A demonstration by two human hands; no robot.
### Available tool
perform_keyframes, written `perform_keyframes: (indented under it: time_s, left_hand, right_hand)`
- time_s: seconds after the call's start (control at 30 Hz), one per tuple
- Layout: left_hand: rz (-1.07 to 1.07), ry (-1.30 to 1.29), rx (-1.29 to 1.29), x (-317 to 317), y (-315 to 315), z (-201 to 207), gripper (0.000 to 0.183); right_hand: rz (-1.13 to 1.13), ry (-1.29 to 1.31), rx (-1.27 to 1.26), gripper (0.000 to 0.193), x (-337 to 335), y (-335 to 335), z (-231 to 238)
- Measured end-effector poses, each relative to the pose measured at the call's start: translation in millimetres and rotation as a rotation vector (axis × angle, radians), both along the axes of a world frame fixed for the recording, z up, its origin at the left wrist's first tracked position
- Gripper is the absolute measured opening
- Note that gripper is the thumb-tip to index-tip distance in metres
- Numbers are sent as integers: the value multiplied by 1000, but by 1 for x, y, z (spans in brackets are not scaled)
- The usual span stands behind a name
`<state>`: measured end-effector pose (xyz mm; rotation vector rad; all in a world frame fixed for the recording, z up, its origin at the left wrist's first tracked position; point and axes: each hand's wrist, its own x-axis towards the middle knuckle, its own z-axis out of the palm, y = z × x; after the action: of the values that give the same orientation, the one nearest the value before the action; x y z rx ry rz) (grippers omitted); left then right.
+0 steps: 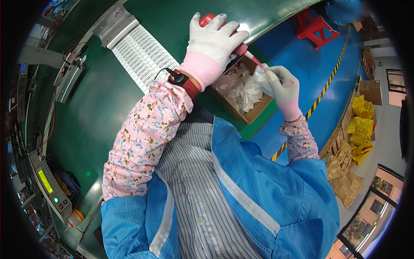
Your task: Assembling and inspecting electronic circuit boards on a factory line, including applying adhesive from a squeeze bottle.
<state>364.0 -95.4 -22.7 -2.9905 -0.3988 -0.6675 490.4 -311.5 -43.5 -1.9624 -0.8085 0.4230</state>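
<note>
Gloves at a box of bags

Left hand (pixel 213 41): closed round a red tool (pixel 241 49), tip toward the right hand. Right hand (pixel 282 86): fingers pinched on a small clear bag (pixel 261 80), tool tip touching it. Box (pixel 254 113) of clear bags just below both hands, on green mat (pixel 108 108). Printed sheet (pixel 142 54) left of left hand.
</note>
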Motion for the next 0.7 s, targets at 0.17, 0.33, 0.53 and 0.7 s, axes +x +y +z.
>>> perform_keyframes:
  time_s: [0.17,0.33,0.53,0.7]
  left_hand:
    - [7,-130,54,-6,2,-13,58]
    - [-42,-37,-20,-4,17,-29,73]
    - [-41,-85,-283,-18,-2,-8,74]
    - [-36,-165,-298,-25,7,-14,71]
  right_hand:
    - [-131,-13,-40,23,31,-42,-84]
    - [-275,151,-230,29,70,-66,-214]
    - [-569,533,-199,43,86,-50,-260]
    - [-463,430,-70,43,48,-23,-231]
